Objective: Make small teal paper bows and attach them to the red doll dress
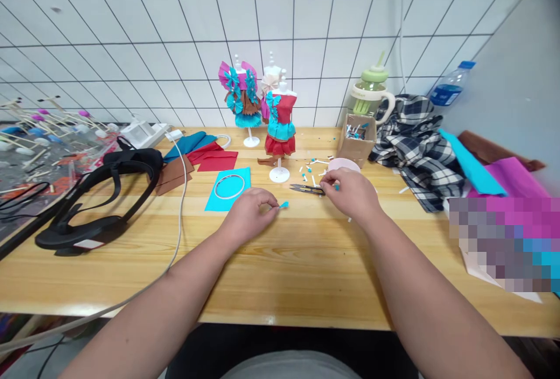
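Observation:
My left hand (251, 214) pinches a small blue crepe paper piece (284, 205) between thumb and fingertips, just above the table. My right hand (352, 192) has its fingers closed at the handle end of dark thread snips (304, 189), whose blades point left. A speck of blue shows by the right fingers; I cannot make out what it is. Behind the hands stands a mini dress form (280, 128) in a red and blue paper dress. Left of my left hand, a silvery ring (230, 186) lies on a blue paper sheet (214, 201).
Paper scraps (311, 172) lie behind the snips, near a pink round item (343, 164) and a cardboard box (356, 137). Another dressed form (245, 96) stands at the back. A black headset (131, 192) and white cable (180, 221) are left; a plaid cloth (413, 146) is right.

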Demonstrator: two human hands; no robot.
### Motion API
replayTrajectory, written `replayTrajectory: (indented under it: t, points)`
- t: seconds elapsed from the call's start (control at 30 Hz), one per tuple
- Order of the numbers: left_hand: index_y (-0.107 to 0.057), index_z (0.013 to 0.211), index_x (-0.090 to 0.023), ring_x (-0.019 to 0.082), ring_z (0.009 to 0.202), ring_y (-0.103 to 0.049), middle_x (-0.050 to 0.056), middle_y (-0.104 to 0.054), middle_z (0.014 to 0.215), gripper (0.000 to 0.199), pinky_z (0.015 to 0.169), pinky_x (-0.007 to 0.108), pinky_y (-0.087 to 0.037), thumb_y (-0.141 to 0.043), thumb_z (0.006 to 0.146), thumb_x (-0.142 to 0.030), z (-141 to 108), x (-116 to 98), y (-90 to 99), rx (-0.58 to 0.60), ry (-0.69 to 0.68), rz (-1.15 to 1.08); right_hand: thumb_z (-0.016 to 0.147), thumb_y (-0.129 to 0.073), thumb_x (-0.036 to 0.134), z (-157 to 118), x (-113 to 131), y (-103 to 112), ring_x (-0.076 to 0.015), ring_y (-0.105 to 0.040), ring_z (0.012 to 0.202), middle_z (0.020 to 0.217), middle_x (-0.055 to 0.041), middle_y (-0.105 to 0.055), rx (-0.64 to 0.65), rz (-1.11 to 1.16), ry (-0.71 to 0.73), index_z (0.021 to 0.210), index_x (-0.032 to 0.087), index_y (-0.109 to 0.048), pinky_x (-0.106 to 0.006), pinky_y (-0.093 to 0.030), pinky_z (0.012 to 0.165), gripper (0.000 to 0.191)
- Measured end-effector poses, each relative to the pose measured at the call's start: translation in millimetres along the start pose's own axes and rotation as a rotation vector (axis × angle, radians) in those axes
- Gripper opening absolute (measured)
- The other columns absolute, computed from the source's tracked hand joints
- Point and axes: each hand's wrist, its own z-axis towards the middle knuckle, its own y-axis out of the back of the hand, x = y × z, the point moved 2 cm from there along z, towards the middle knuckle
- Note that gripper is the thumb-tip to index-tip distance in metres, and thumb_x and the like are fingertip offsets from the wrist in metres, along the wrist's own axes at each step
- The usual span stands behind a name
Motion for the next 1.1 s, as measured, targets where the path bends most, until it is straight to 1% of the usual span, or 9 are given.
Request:
replayTrajectory:
  t: [0.13, 0.27, 0.37, 0.53, 0.67, 0.73, 0.8, 0.93, 1.1]
  points:
    - [-0.07, 0.078, -0.025, 0.017, 0.079, -0.066, -0.002, -0.074, 0.084, 0.014, 0.089, 0.036, -0.046, -0.058, 0.081, -0.032, -0.8, -0.1, -0.2, 0.046, 0.125, -0.079, 0.082, -0.057, 0.026, -3.2, 6.2, -8.2, -0.0189, -0.058, 0.093, 0.095, -0.002, -0.068, 0.214, -0.052, 0.184, 0.091, 0.028, -0.073, -0.028, -0.039, 0.075, 0.018]
    - [-0.07, 0.077, -0.024, 0.018, 0.077, -0.066, -0.001, -0.074, 0.081, 0.015, 0.08, 0.033, -0.049, -0.059, 0.079, -0.033, -1.1, -0.4, 0.5, 0.072, 0.182, -0.098, 0.083, -0.059, 0.026, -8.5, 16.5, -19.3, -0.0205, -0.055, 0.097, 0.099, -0.0045, -0.066, 0.257, -0.116, 0.318, 0.095, 0.027, -0.073, -0.03, -0.038, 0.082, 0.019]
    - [-0.071, 0.078, -0.023, 0.019, 0.076, -0.067, 0.001, -0.075, 0.082, 0.016, 0.068, 0.029, -0.048, -0.059, 0.077, -0.033, -1.8, 1.2, 0.3, 0.072, 0.204, -0.123, 0.084, -0.06, 0.027, -9.9, 20.5, -24.5, -0.0213, -0.056, 0.095, 0.096, -0.0061, -0.066, 0.27, -0.162, 0.311, 0.093, 0.024, -0.073, -0.03, -0.038, 0.08, 0.016]
    - [-0.07, 0.078, -0.022, 0.017, 0.074, -0.067, 0.001, -0.074, 0.079, 0.015, 0.064, 0.026, -0.048, -0.06, 0.076, -0.032, -2.7, 2.0, -1.5, 0.09, 0.252, -0.194, 0.084, -0.059, 0.023, -10.1, 21.1, -29.8, -0.0207, -0.056, 0.091, 0.088, -0.0067, -0.066, 0.273, -0.181, 0.278, 0.081, 0.02, -0.072, -0.029, -0.039, 0.077, 0.014]
    - [-0.069, 0.076, -0.02, 0.017, 0.071, -0.067, 0.001, -0.074, 0.075, 0.012, 0.061, 0.025, -0.049, -0.061, 0.075, -0.03, -0.9, -1.6, -0.2, 0.079, 0.323, -0.255, 0.084, -0.054, 0.018, -10.8, 19.7, -32.1, -0.0206, -0.057, 0.09, 0.09, -0.009, -0.065, 0.241, -0.137, 0.231, 0.082, 0.017, -0.069, -0.029, -0.039, 0.075, 0.015]
    - [-0.068, 0.075, -0.019, 0.017, 0.069, -0.068, 0.001, -0.074, 0.073, 0.012, 0.061, 0.025, -0.05, -0.062, 0.074, -0.029, 0.4, -3.2, 0.9, 0.054, 0.348, -0.281, 0.084, -0.053, 0.018, -11.3, 22.7, -31.8, -0.0192, -0.057, 0.088, 0.093, -0.0085, -0.065, 0.201, 0.012, 0.171, 0.084, 0.017, -0.067, -0.028, -0.039, 0.074, 0.014]
    - [-0.068, 0.075, -0.018, 0.017, 0.069, -0.068, 0.002, -0.074, 0.073, 0.011, 0.062, 0.025, -0.051, -0.062, 0.074, -0.028, 1.2, -4.4, 1.3, 0.027, 0.364, -0.318, 0.083, -0.056, 0.023, -13.0, 29.6, -32.8, -0.0162, -0.056, 0.08, 0.088, -0.005, -0.065, 0.21, 0.307, 0.081, 0.084, 0.017, -0.066, -0.026, -0.039, 0.069, 0.012]
    - [-0.066, 0.076, -0.017, 0.017, 0.07, -0.068, 0.003, -0.074, 0.075, 0.011, 0.063, 0.025, -0.052, -0.062, 0.075, -0.028, 1.0, -6.8, 0.7, -0.017, 0.364, -0.382, 0.076, -0.062, 0.04, -21.0, 49.2, -41.3, -0.0105, -0.047, 0.055, 0.062, 0.0027, -0.057, 0.366, 0.937, -0.169, 0.081, 0.017, -0.066, -0.023, -0.035, 0.054, 0.024]
    - [-0.066, 0.074, -0.018, 0.015, 0.067, -0.067, 0.002, -0.073, 0.075, 0.012, 0.061, 0.025, -0.052, -0.061, 0.076, -0.028, -0.3, -11.0, 0.5, -0.05, 0.318, -0.343, 0.068, -0.068, 0.042, -29.3, 62.3, -48.2, -0.0083, -0.043, 0.051, 0.059, 0.0045, -0.054, 0.364, 1.18, -0.311, 0.078, 0.017, -0.067, -0.022, -0.033, 0.051, 0.026]
